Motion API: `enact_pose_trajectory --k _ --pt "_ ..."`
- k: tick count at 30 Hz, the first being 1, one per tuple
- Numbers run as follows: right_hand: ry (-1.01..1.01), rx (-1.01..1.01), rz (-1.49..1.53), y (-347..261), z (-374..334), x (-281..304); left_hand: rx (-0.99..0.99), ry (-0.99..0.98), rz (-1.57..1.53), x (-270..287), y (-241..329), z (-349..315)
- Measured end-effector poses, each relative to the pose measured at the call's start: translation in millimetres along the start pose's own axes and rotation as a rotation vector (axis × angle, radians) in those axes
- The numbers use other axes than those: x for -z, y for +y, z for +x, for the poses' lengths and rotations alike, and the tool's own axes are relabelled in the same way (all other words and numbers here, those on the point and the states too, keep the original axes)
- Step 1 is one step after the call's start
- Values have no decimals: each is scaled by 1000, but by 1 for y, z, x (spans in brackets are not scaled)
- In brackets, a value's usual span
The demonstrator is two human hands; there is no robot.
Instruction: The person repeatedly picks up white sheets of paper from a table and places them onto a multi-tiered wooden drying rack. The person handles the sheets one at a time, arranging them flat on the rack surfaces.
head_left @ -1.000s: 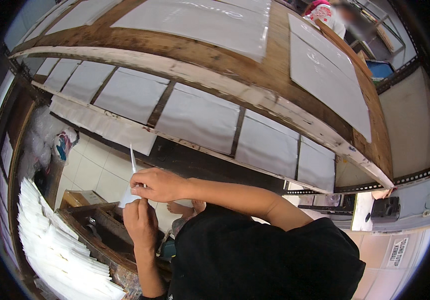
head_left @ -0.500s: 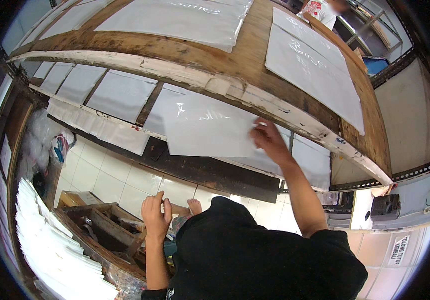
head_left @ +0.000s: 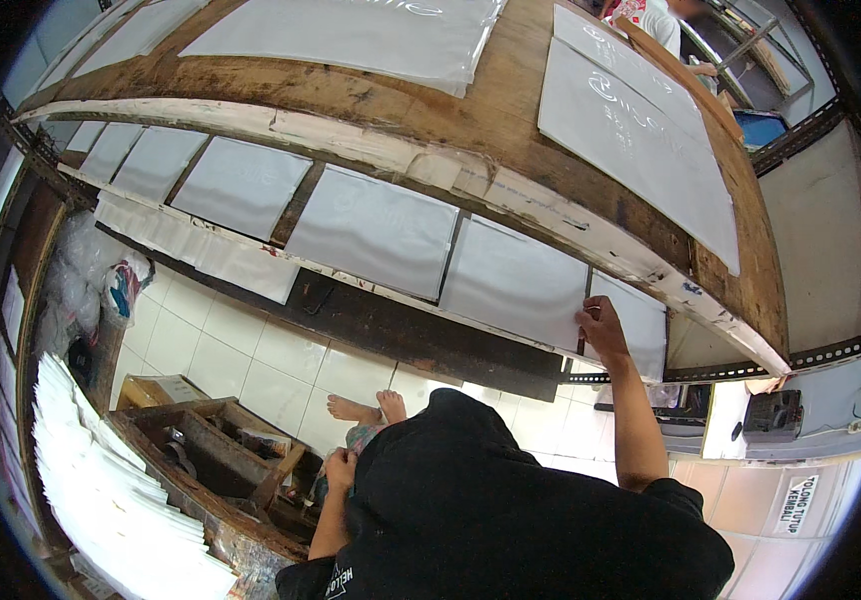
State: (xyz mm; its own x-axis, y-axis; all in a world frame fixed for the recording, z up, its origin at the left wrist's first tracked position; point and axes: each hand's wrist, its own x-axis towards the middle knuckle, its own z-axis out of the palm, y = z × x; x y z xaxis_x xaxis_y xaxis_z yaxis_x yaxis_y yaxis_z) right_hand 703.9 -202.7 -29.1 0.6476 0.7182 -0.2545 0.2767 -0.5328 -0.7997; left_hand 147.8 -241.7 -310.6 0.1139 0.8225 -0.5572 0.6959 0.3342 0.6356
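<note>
My right hand [head_left: 603, 328] is at the lower shelf, over the dark gap between a white sheet [head_left: 516, 280] and the rightmost white sheet [head_left: 636, 330]. Its fingers are bent and closed near the sheets' edges. Whether they pinch an edge, I cannot make out. To the left of these, another white sheet [head_left: 371, 232] lies flat on the shelf. My left hand [head_left: 341, 468] is low beside my leg, fingers curled in, with what they hold, if anything, hidden.
Above the shelf is a wooden tabletop [head_left: 511, 95] bearing large white sheets [head_left: 641, 130]. A wooden box with compartments [head_left: 231, 455] and a fanned stack of white paper [head_left: 111, 490] stand at lower left. Another person [head_left: 661, 25] is at the far right.
The white sheet that hung over the shelf's front edge no longer overhangs. My right hand has moved right and nearer. My left hand has dropped down to my leg and curled.
</note>
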Motion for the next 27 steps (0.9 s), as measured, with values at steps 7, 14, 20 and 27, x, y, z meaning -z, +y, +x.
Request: enact_pose_trajectory --k 7,14,20,27 --pt "14 17 -73 13 5 14 103 90 -80 4 -10 -1" --pt "-8 21 -100 15 9 13 100 119 -93 16 0 6" --pt "8 14 -140 15 10 13 57 138 -130 4 -8 12" --pt "65 1 -247 12 6 15 112 96 -51 1 -2 4"
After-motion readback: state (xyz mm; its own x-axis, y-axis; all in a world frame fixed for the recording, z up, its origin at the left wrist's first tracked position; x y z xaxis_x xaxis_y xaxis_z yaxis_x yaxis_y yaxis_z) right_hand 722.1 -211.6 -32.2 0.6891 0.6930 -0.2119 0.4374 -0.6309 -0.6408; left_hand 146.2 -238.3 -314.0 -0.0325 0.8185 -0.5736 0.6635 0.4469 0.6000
